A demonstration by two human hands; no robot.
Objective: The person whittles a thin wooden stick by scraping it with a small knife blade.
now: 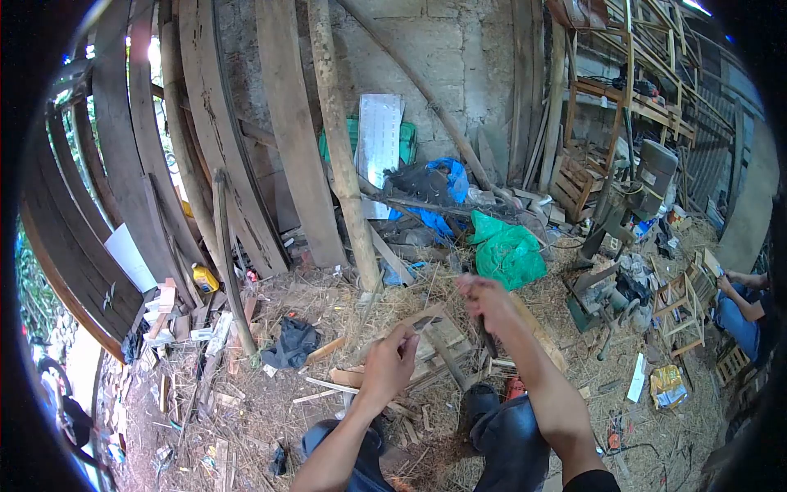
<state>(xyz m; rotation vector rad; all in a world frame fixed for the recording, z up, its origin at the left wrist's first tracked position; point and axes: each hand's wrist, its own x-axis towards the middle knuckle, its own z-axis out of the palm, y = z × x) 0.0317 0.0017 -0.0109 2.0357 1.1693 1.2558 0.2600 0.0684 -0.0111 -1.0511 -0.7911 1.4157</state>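
My left hand (pixel 388 366) is closed in a pinch on a small dark, flat piece (pixel 424 322) that points to the right. My right hand (pixel 485 302) is raised a little higher and further right, its fingers curled and blurred. A dark, narrow object (pixel 489 343) hangs below it; whether the fingers hold this is unclear. Beneath and between the hands stands a low wooden block or stand (pixel 443 336) on the straw-covered ground.
A green plastic bag (pixel 504 250) lies beyond my right hand. A black cloth (pixel 293 343) and a yellow bottle (pixel 205 279) are at the left. Planks (pixel 299 139) lean on the wall. At the far right sits another person (pixel 742 307) beside a wooden frame (pixel 679 312).
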